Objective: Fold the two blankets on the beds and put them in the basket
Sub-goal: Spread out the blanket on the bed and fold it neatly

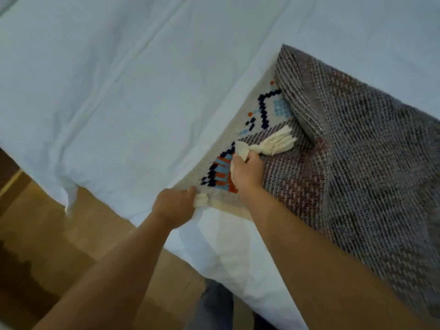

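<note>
The right hand (247,173) is closed in a pinch on the cream yarn tassel (276,142) at one corner of the grey-brown, coarse woven blanket (357,151). Thumb and fingers are curled round the base of the tassel, and the loose strands fan out beyond the fingertips. The left hand (175,207) is closed on the neighbouring corner at the near edge of the bed. Its fingers are curled round a second, shorter cream tassel (200,200) and the cream hem beside it.

The woven blanket lies on the bed, doubled over on itself. The corner held by the right hand belongs to the upper layer, which shows the dull grey-brown reverse side. The corner held by the left hand belongs to the lower layer. That layer shows its patterned face (262,110): a cream ground with blocky navy, light blue and orange motifs. The two held corners are near each other but apart. From both hands the bulk of the blanket extends to the right, with a raised fold running across it.

Under the blanket is the white bed sheet (119,91), creased and draped over the mattress edge. Beyond that edge, lower left, is a brown wooden floor (47,234).
</note>
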